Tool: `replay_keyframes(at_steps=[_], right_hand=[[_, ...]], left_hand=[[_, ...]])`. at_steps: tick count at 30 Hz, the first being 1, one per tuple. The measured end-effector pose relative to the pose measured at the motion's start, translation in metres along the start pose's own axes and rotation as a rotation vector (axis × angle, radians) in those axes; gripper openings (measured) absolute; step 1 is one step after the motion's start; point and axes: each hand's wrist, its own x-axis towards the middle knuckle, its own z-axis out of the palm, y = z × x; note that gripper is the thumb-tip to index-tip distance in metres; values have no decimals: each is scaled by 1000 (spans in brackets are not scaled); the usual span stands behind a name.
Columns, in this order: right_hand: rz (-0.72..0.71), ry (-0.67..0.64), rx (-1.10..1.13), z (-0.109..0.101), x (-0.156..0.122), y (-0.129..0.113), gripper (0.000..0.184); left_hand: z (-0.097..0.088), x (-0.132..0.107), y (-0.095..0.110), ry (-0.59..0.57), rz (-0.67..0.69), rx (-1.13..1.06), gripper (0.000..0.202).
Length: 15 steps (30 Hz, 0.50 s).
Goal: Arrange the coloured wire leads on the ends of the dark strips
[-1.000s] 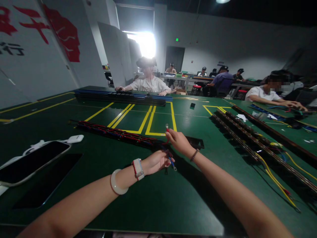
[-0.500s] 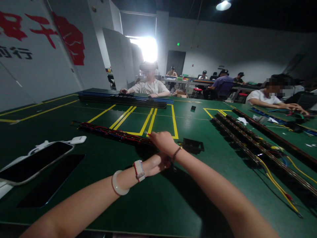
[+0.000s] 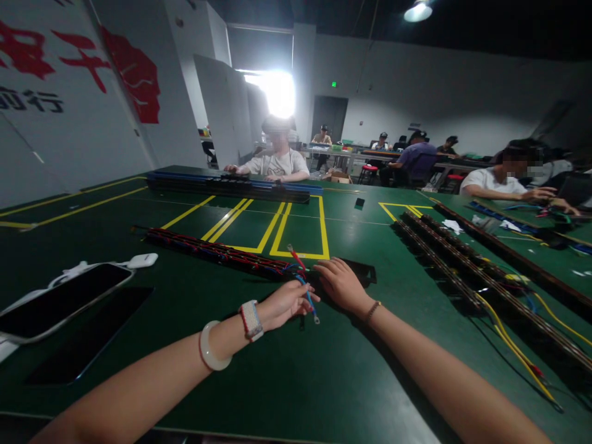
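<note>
A long black terminal strip (image 3: pixel 217 253) strung with red and blue wires lies across the green table. My left hand (image 3: pixel 287 303), with a watch and a pale bangle on the wrist, pinches a blue wire (image 3: pixel 309 302) that ends in a metal lug. A red wire (image 3: pixel 296 256) sticks up just beyond it. My right hand (image 3: pixel 340 283) rests palm down with fingers spread on the strip's near end, beside a small black tray (image 3: pixel 365 271).
A phone (image 3: pixel 60 300) with a white cable and charger lies at the left on a dark mat. More wired strips (image 3: pixel 462 262) run along the right. Another strip (image 3: pixel 231 183) lies at the far edge, where a person sits; other people work at the right and behind.
My right hand has let go of the red wire it held up, swung left over the strip, then come back down flat at the strip's end. My left hand still holds the blue wire.
</note>
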Motion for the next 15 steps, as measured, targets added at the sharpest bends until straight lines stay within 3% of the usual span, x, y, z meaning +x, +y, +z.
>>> replay_keyframes(at_steps=[7, 12, 15], right_hand=[[-41, -40, 25, 3, 3, -3, 36], [-50, -48, 27, 5, 2, -2, 37], [-50, -48, 23, 6, 3, -2, 36]], left_hand=[[-10, -4, 19, 5, -51, 439, 36], [-19, -2, 29, -18, -63, 726, 41], [-25, -1, 35, -91, -67, 838, 43]])
